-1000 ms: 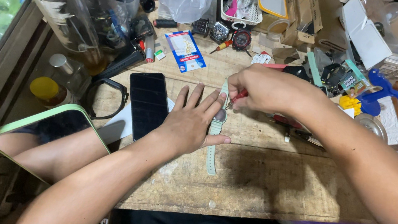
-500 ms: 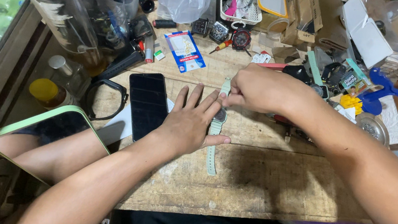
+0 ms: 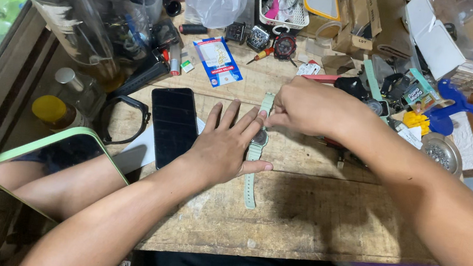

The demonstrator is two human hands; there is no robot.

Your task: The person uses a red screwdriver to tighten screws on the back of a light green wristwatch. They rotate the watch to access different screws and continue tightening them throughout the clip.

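Observation:
A watch with a pale green strap [image 3: 251, 183] lies lengthwise on the worn wooden table [image 3: 310, 220]. My left hand [image 3: 226, 147] lies flat over it with fingers spread. Its forefinger and thumb press beside the watch's case and hold it down. My right hand [image 3: 306, 105] comes in from the right with fingers curled. Its fingertips pinch at the upper strap just above the case. Whether a small tool sits between those fingertips is hidden.
A black phone [image 3: 173, 124] lies left of my left hand, with a black strap loop [image 3: 124, 120] and a green-rimmed mirror [image 3: 51, 170] beyond it. Bottles [image 3: 68, 7], a blue-and-white packet [image 3: 217, 60], several watches [image 3: 258, 36], boxes and a blue clamp [image 3: 453, 105] crowd the far edge.
My right hand has shifted slightly left along the upper strap and closed tighter over it. My left hand and the watch have stayed in place.

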